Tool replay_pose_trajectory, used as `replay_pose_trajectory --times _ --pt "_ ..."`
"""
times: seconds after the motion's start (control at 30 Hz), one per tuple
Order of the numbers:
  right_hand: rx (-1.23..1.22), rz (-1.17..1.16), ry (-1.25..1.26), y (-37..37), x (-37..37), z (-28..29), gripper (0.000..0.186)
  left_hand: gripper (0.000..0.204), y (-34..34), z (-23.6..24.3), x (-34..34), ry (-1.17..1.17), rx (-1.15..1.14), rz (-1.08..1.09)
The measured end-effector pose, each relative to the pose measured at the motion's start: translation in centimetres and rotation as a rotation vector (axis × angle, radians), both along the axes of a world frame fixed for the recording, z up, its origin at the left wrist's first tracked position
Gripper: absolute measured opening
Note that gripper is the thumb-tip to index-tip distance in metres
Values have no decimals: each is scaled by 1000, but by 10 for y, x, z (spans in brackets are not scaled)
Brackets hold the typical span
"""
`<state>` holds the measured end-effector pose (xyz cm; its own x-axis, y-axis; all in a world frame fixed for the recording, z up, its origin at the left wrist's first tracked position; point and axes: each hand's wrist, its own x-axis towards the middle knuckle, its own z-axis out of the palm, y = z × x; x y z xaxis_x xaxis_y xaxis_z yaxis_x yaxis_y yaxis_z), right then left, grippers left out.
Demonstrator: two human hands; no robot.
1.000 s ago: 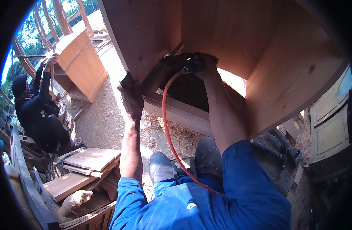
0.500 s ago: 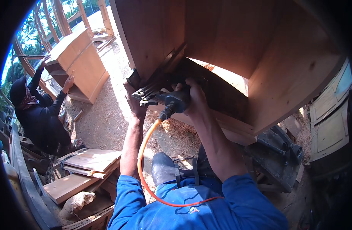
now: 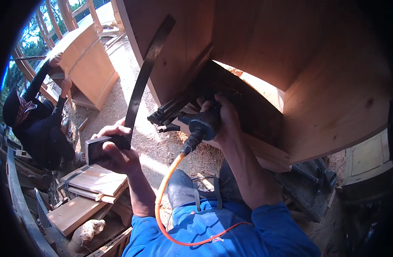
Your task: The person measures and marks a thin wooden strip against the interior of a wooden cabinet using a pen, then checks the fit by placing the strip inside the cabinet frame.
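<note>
My left hand [image 3: 119, 156] is closed round the thick dark stock of a try square [image 3: 141, 83]; its long dark blade points up and away in front of the cabinet's left side. My right hand [image 3: 225, 122] grips a black air nail gun [image 3: 203, 124] by its handle, with an orange air hose [image 3: 162, 188] running from its end down to my blue shirt. The gun's front end lies left of the hand, at the lower opening of a large wooden cabinet [image 3: 175, 55]. Deep shadow hides part of the gun and where it meets the wood.
At the left, a person in dark clothes [image 3: 44, 132] handles a smaller wooden cabinet [image 3: 87, 64]. Stacked boards [image 3: 100, 180] lie at the lower left. A dark metal-looking part [image 3: 309, 184] is below the cabinet at right; panelled boards [image 3: 367, 158] stand beyond. Sawdust covers the ground.
My left hand has drawn back toward me and left from the cabinet edge, bringing the try square out into view. The nail gun stays in my right hand, shifted slightly in view.
</note>
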<state>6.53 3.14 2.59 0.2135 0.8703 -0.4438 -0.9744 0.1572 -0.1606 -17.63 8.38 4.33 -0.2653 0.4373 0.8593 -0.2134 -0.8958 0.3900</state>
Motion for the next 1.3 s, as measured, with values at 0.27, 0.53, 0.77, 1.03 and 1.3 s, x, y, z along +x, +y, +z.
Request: replay_pose_trajectory --times 0.27,0.53,0.77,1.03,1.3 --pt "-18 11 -162 7 -5 4 55 44 -67 -7 -78 -123 141 112" --pt "23 44 -74 4 -5 1 23 27 -37 -31 -27 159 -180 129" --pt "-37 26 -177 9 -10 7 51 29 12 -35 31 247 -388 -157" --pt "4 45 -187 9 -9 4 48 34 21 -34 29 287 -403 -201" --pt "19 -34 -185 9 -12 8 32 42 7 -34 23 223 -476 41"
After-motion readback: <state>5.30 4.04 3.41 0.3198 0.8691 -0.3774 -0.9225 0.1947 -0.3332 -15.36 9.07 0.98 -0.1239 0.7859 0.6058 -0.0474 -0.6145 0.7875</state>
